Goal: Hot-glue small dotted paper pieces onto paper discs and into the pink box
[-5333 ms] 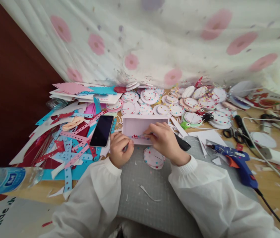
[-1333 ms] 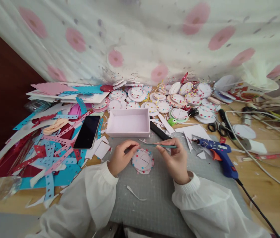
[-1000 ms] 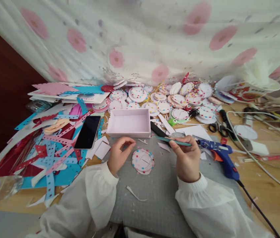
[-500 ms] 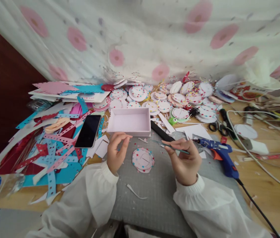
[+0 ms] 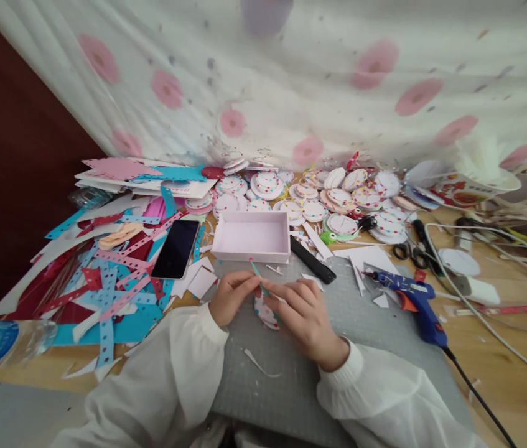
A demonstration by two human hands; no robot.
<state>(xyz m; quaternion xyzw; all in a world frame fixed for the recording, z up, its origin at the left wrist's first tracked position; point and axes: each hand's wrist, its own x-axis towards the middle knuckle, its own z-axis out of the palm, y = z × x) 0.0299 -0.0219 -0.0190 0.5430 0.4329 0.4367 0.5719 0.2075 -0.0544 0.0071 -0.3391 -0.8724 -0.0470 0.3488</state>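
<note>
My right hand (image 5: 307,314) is closed around slim teal tweezers (image 5: 256,269). They slant up and to the left, with a tiny red speck at the upper end. My left hand (image 5: 234,297) meets it from the other side, thumb and fingers pinched together by the tweezers; what lies in that pinch is too small to make out. Beneath both hands, a round white paper piece with coloured dots (image 5: 265,313) lies on the grey cutting mat (image 5: 263,398), partly covered by my right fingers. Just beyond is a shallow white box (image 5: 251,256).
A phone (image 5: 176,249) and dotted paper strips (image 5: 107,305) lie left. Several decorated paper discs (image 5: 263,185) are heaped along the back. On the right are a blue glue gun (image 5: 424,311), scissors (image 5: 410,252) and a white cable (image 5: 491,317). A black-handled tool (image 5: 312,260) lies beside the box.
My right hand has swung left with the tweezers, which now point upward. Both hands have come together over the dotted disc. The view has shifted slightly.
</note>
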